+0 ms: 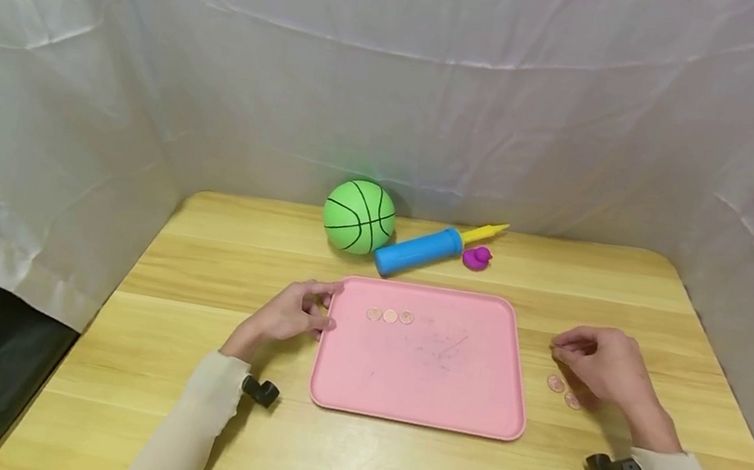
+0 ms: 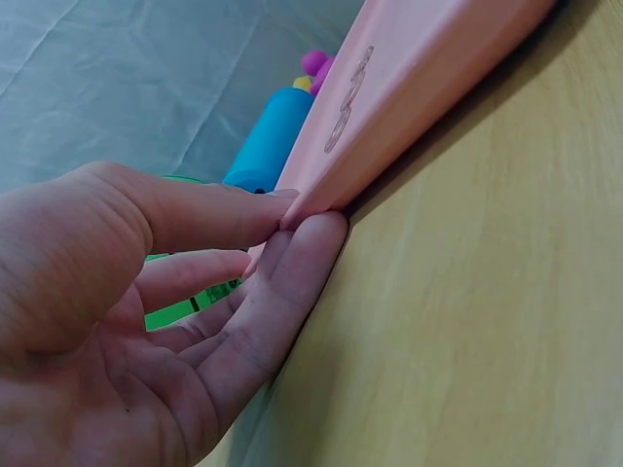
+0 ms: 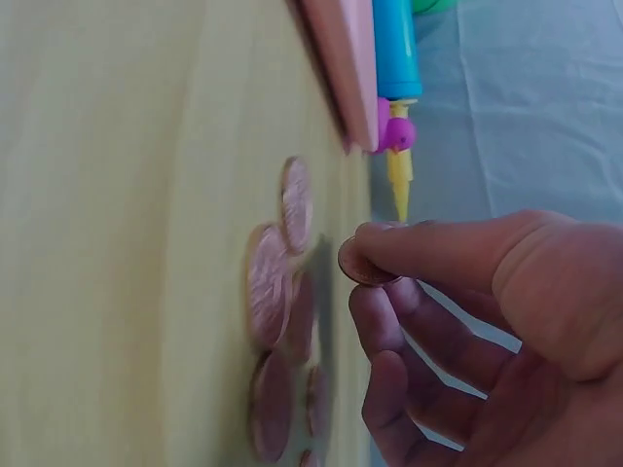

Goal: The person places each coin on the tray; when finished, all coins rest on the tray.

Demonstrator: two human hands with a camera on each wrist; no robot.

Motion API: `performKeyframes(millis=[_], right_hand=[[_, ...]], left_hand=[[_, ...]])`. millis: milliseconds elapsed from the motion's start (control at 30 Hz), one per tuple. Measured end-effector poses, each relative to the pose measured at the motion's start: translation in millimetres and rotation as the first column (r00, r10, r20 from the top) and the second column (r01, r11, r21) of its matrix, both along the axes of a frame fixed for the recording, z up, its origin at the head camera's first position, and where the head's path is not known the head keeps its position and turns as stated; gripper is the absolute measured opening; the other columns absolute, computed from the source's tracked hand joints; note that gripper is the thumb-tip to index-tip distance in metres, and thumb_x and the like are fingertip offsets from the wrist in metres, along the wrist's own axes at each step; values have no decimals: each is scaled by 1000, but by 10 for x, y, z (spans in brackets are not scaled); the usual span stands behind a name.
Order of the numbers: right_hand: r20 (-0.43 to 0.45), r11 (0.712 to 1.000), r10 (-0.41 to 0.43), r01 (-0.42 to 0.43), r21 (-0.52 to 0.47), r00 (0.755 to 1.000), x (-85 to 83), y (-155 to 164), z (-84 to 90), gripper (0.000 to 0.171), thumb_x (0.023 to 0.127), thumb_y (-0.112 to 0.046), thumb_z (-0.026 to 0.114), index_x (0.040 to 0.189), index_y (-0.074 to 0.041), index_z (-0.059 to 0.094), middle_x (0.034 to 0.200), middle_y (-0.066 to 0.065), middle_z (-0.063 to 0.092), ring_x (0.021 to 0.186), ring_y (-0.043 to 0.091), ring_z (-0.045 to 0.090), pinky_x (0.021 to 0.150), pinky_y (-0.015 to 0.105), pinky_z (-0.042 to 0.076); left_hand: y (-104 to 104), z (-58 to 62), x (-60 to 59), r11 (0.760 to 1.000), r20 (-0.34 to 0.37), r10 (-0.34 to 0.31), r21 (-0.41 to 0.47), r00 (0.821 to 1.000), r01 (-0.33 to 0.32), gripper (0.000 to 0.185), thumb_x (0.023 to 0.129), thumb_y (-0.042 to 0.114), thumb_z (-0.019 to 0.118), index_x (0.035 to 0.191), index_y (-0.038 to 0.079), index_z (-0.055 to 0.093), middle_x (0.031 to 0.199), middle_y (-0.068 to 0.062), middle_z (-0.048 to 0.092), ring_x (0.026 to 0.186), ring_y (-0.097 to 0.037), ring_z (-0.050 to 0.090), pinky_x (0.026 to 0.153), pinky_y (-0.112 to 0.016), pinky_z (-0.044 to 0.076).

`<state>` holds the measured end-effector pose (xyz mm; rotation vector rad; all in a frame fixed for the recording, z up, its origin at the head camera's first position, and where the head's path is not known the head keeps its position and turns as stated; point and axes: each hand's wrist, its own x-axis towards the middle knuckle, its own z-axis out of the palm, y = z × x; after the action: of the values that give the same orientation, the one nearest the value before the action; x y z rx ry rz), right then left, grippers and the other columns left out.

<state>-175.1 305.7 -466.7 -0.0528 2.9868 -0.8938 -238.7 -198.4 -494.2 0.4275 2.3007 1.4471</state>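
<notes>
A wooden bench [image 1: 179, 435] fills the lower half of the head view, closed in behind and at both sides by a pale draped cloth [image 1: 158, 24]. At the middle of the bench lies a pink tray [image 1: 423, 380], flat, with three coins in a row [image 1: 390, 316] near its far left corner. Behind the tray, near the cloth, rests a green ball [image 1: 359, 216] with black seams; just beside it lies a blue pump [image 1: 419, 251] with a yellow nozzle, and a small purple duck [image 1: 476, 258] sits close to the nozzle end.

The left hand [image 1: 292, 312] is at the tray's left edge. Its grip pinches that edge: in the left wrist view the thumb [image 2: 209, 216] lies on top of the rim and a finger [image 2: 292, 282] presses up from below, against the bench.

The right hand [image 1: 606, 365] hovers over the bench just right of the tray, well apart from the left. Its grip is pressed together on a single coin [image 3: 365, 265], held between thumb and fingertips just above the wood. A few loose coins [image 1: 564, 391] lie on the bench directly beneath and beside that hand, near the tray's right edge but not touching it; some overlap one another in the right wrist view.
</notes>
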Motion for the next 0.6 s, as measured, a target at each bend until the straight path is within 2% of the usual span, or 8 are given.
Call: performKeyframes(millis=[200,367,600], right_hand=[[-17,999,29,-29,-44,999,-19,-99,72,17,94,-27,75,105,-13,78,94,5,78,80,15,67,62,18,55],[13,992,56,-54,-114,998,-32,-233,144,18,94,-26,75,106,-11,76,96,6,77,83,15,68,66,17,57],[11,985,78,-75,-158,997,-67,-417,166,20,94,-26,76,105,-10,76,96,7,77,85,17,68,68,17,57]], left_hand=[[-4,14,-7,1000,-22,-15,6,1000,15,69,90,-1,74,153,6,47,120,-21,53,73,-17,61,67,-32,69],[2,28,-2,1000,-18,-12,10,1000,12,69,89,-1,74,152,7,48,120,-22,53,73,-18,61,68,-33,69],[-3,14,-1,1000,-11,-9,10,1000,9,69,89,-1,74,152,6,47,121,-22,53,74,-18,61,68,-33,69]])
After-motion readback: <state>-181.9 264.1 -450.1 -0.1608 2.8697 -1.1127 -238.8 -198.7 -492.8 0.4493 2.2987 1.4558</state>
